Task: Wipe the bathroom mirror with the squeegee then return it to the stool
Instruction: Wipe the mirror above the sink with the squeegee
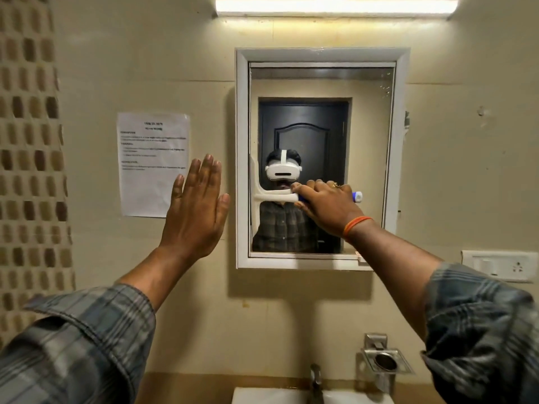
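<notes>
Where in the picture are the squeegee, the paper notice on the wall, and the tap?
squeegee (pixel 256 196): head view, on its white blade at the mirror's left edge.
paper notice (pixel 153 182): head view, on its blank lower half.
tap (pixel 316 380): head view, on its metal body.

The mirror (pixel 320 91) glass lies bare above and right of the squeegee (pixel 259 196), hemmed by its white frame (pixel 242 141). The left hand (pixel 195 205) blocks wall beside the frame's left edge.

single head view, faces wall straight on, close to mirror (pixel 320 83), slightly upward tilt, sink (pixel 262 396) at bottom edge, arms reaching forward
</notes>
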